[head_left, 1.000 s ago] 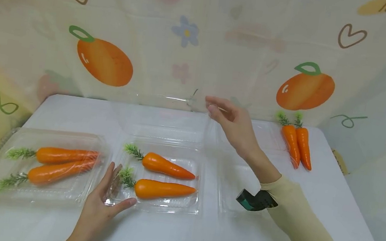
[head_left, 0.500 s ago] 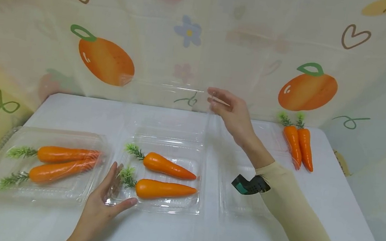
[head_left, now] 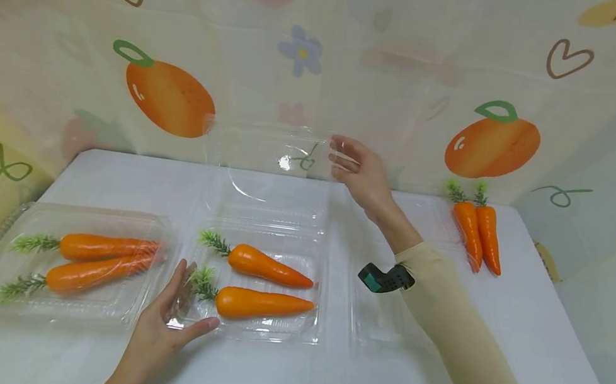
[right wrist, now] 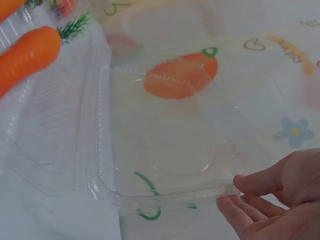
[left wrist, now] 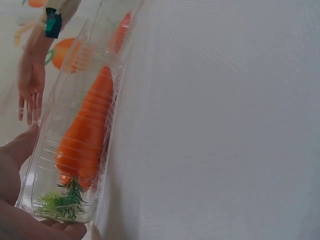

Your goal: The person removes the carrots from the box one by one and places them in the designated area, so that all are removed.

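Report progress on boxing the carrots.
Looks done: left box, shut over two carrots. In hand: middle box, two carrots inside, right hand pinching its raised lid, left hand at its corner. Likely left: closing it, then filling the open right box with two loose carrots.

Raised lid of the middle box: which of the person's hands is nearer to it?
Right. The right hand pinches the edge of the raised lid; the left hand is lower, at the box's near-left corner.

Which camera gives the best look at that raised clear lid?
The right wrist view: the lid is close there, its edge pinched by the right hand. Head shows it farther off; in left wrist, I can't clearly pick it out.
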The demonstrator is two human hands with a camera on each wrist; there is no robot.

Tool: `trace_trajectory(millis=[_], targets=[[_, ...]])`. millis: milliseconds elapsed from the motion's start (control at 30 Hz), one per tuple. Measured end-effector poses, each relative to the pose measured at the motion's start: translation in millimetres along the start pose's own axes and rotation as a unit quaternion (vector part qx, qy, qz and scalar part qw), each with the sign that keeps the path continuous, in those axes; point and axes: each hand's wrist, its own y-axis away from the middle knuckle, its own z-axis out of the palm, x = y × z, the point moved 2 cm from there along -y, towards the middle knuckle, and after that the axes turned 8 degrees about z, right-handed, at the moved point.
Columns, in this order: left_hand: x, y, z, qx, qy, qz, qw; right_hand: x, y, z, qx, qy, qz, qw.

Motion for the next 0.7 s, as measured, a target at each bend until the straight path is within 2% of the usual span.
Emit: trace_trajectory(millis=[167,367,467,700], targets=[[-1.1,0.1,-0.2,-0.001,0.002,0.006,1.0000,5.8,-9.9,4.9,0.001,0.023,0.031,0.9993],[-0.9,-0.4,0.3,-0.001,0.000,0.005,1.0000,18.2,-24.0,10.3,-0.016,-0.017,0.085,0.9961],[-0.1,-0.7,0.7,-0.003,-0.004,0.001,1.0000,24.4,-29.5,11.3,-0.011,-0.036,0.108,0.9935],[0.1,-0.2,-0.2,-0.005,-0.012,-0.005,0.9999,35.5,-35.6,13.2,-0.008,-0.043,0.126,0.9911]])
